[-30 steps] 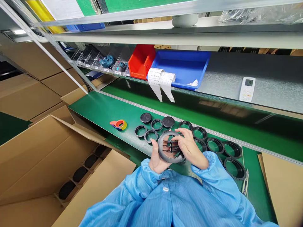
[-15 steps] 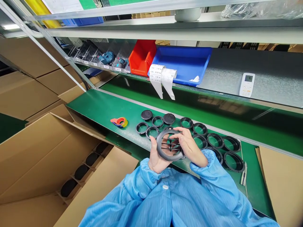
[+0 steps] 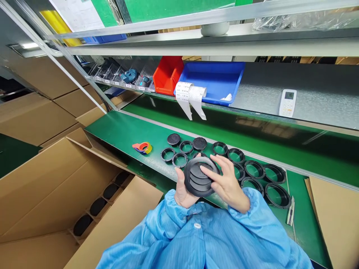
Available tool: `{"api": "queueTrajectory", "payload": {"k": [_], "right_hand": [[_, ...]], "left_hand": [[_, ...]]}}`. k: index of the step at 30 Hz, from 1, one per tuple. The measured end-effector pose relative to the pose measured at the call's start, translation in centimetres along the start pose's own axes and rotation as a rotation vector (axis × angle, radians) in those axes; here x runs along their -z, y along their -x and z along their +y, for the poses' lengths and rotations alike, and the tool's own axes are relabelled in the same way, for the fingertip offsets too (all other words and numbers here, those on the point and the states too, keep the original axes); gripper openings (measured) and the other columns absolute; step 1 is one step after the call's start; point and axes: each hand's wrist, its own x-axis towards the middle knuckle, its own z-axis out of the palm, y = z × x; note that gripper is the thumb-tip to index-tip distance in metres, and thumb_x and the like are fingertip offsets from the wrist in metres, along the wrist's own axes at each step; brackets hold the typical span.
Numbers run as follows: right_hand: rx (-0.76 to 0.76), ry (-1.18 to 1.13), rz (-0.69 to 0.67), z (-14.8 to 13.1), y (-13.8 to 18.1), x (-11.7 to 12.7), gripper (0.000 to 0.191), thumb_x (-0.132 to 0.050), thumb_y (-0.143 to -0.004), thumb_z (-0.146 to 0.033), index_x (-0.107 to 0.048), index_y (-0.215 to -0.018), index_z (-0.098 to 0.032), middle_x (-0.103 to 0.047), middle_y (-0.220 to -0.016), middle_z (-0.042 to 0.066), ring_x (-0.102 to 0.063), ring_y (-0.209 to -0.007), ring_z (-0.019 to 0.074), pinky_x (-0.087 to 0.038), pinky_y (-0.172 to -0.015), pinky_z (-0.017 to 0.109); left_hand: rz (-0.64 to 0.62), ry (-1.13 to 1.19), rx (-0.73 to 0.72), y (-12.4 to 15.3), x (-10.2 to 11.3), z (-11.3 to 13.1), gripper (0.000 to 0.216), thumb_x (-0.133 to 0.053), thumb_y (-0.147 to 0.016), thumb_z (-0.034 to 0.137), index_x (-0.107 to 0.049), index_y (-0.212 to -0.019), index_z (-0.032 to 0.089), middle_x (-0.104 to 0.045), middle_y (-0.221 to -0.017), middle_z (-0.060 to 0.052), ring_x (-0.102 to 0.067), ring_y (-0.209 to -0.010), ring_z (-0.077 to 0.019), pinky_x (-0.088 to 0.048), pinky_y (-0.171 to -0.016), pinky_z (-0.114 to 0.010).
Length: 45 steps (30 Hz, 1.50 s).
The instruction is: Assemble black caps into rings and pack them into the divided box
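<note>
A round black air vent (image 3: 198, 181) with slats is held in front of my chest, its face turned up toward me. The slats lie flat, covering the opening. My left hand (image 3: 183, 192) grips it from the left and below, thumb along the rim; its other fingers are mostly hidden underneath. Over the vent's right side, my right hand (image 3: 228, 183) has its fingers spread, with the index fingertip on the slats near the middle. Just beyond are several black rings (image 3: 180, 158) on the green bench (image 3: 112, 127), and a black round capped piece (image 3: 200, 144).
A tape dispenser (image 3: 142, 148) lies left on the bench. An open carton (image 3: 36, 179) with dark round pieces inside stands at left. Cardboard sheets (image 3: 335, 213) and a cutter knife (image 3: 291, 211) lie right. The shelf above carries a red bin (image 3: 168, 76), a blue tray (image 3: 213, 78) and a remote (image 3: 288, 102).
The vent's slats have turned from edge-on, with see-through gaps, to flat. My right hand's fingers have spread, and its index finger now rests on the slats. The left hand keeps its hold.
</note>
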Motion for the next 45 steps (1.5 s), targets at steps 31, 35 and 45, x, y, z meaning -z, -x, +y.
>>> {"api": "queueTrajectory", "payload": {"k": [31,35,45], "right_hand": [[-0.717,-0.545,0.167,2.1,4.2,0.2,0.095,-0.078,-0.072,-0.044,-0.031,-0.151,-0.021,-0.042,-0.15,0.012,-0.044,-0.135,0.0309,-0.037,-0.116,0.051],[-0.715,-0.519,0.214,2.3,4.6,-0.1,0.08,-0.073,-0.078,-0.048,-0.04,-0.146,-0.021,-0.049,-0.145,0.011,-0.049,-0.131,0.0288,-0.041,-0.113,0.048],[-0.51,-0.337,0.13,5.3,6.5,-0.1,0.044,-0.039,-0.102,-0.048,-0.051,-0.143,-0.035,-0.042,-0.151,0.003,-0.038,-0.138,0.0245,-0.033,-0.118,0.051]], "left_hand": [[0.139,-0.08,0.023,-2.3,-1.9,-6.9,0.084,-0.068,-0.083,0.065,-0.038,-0.152,0.027,-0.057,-0.14,-0.009,-0.044,-0.138,-0.0305,-0.031,-0.12,-0.045],[0.168,-0.053,0.024,-2.6,-1.7,-7.2,0.082,-0.067,-0.085,0.063,-0.038,-0.152,0.025,-0.056,-0.14,-0.01,-0.045,-0.136,-0.0308,-0.032,-0.119,-0.046],[0.308,0.174,0.107,-2.6,-0.1,-7.0,0.065,-0.035,-0.097,0.067,-0.055,-0.138,0.02,-0.056,-0.142,-0.01,-0.042,-0.139,-0.029,-0.032,-0.119,-0.049]]}}
